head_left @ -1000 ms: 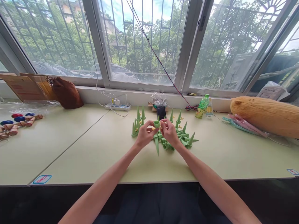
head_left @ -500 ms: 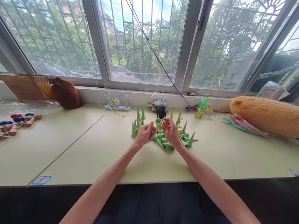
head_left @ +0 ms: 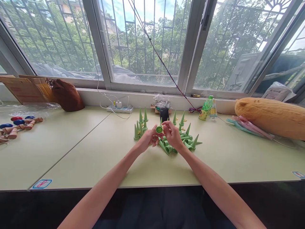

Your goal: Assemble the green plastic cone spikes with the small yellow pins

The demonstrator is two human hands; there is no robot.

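Observation:
Both my hands meet over a pile of green plastic cone spikes (head_left: 188,142) on the pale green table (head_left: 100,152). My left hand (head_left: 148,139) pinches a green cone spike (head_left: 159,129) whose round open end faces me. My right hand (head_left: 173,135) has its fingers closed on the same spike from the right. Several spikes (head_left: 140,125) stand upright to the left and behind my hands, and others lie flat under and right of them.
A black phone (head_left: 164,114) and a crinkled plastic bag (head_left: 162,101) sit behind the pile. A power strip (head_left: 119,109), a brown bag (head_left: 66,95), a green bottle (head_left: 206,108), an orange plush (head_left: 271,117) and wooden toys (head_left: 16,125) lie along the table.
The spike in my hands tipped so its open end faces me; it sits a little lower and my hands have drawn closer together.

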